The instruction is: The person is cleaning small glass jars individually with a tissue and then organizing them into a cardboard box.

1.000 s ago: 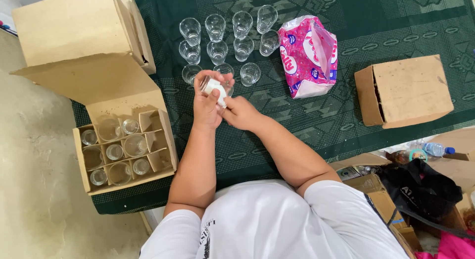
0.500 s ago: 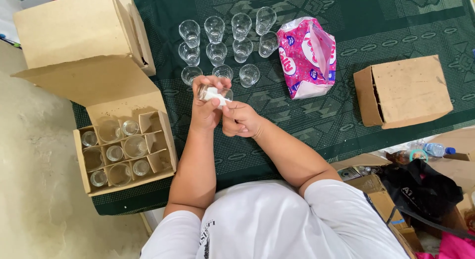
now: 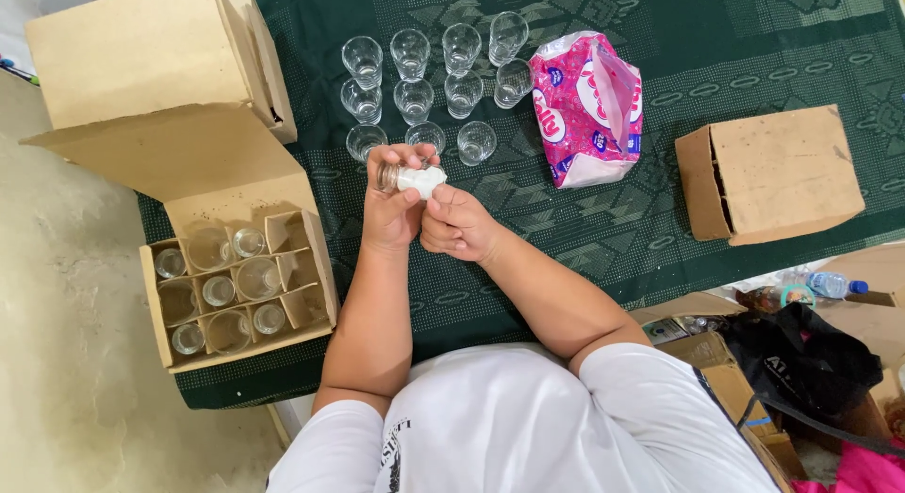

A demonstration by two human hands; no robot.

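- one small clear glass (image 3: 389, 176) sits in the left hand (image 3: 391, 210), just above the middle of the frame; it is see-through, with a white wad of tissue (image 3: 422, 180) stuffed at its mouth.
- the glass lies on its side, long axis running left to right across the frame, base toward the left and mouth toward the right.
- the left hand is clenched around the glass, fingers curled over its top; the right hand (image 3: 457, 224) is closed too, its fingertips pinching the tissue at the mouth of the glass. the two hands touch each other.
- eleven more clear glasses (image 3: 436, 73) stand upright in rows on the dark green patterned cloth (image 3: 754, 41) covering the tabletop, just above the hands; whether anything is in them cannot be told.
- a divided cardboard box (image 3: 236, 286) at the lower left of the frame stands open, its cells holding several more glasses seen from above; a few cells on its right side look bare.
- a large closed cardboard box (image 3: 151, 55) sits at the upper left, touching the open box's raised flap.
- a pink tissue packet (image 3: 586, 106), torn open at the top, lies right of the glass rows.
- a smaller cardboard box (image 3: 782, 172) lies on its side at the right, opening turned left; its inside is too dark to tell.
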